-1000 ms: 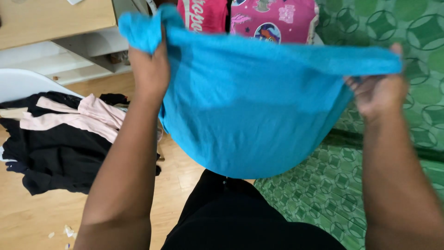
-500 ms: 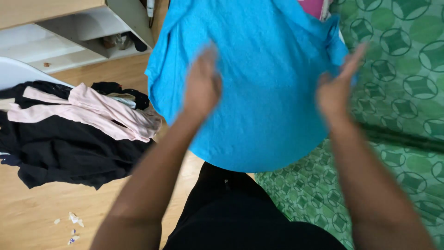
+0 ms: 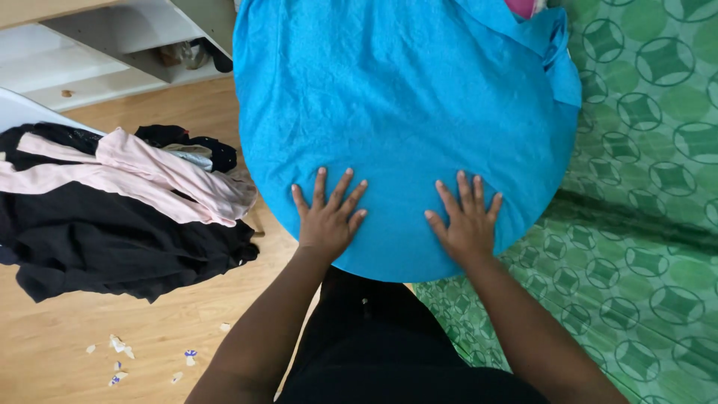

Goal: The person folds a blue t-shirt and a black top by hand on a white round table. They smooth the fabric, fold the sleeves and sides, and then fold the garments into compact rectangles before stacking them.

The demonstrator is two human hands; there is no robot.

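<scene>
While both hands lay flat on it, the blue garment (image 3: pixel 404 112) was spread out in front of the person, its rounded lower edge hanging over their dark-clothed lap (image 3: pixel 389 344). What carried the cloth underneath could not be told, as the fabric hid it. The left hand (image 3: pixel 327 221) pressed palm down on the lower left part of the garment, its fingers (image 3: pixel 320 185) spread apart and gripping nothing. The right hand (image 3: pixel 467 224) rested the same way just beside it, on the lower right part, fingers (image 3: pixel 464 188) fanned out and likewise closed on nothing. The two hands were near each other but not touching. At the upper right, the garment bunched into folds (image 3: pixel 553 45) against a green patterned bed cover (image 3: pixel 651 224). To the left, on the wooden floor (image 3: pixel 97 329), lay a heap of black clothes (image 3: pixel 105 247) with a pale pink garment (image 3: pixel 149 176) draped across its top. Small scraps of paper (image 3: pixel 120 348) were scattered on the floor below the heap. A white shelf unit (image 3: pixel 97 60) stood at the upper left.
</scene>
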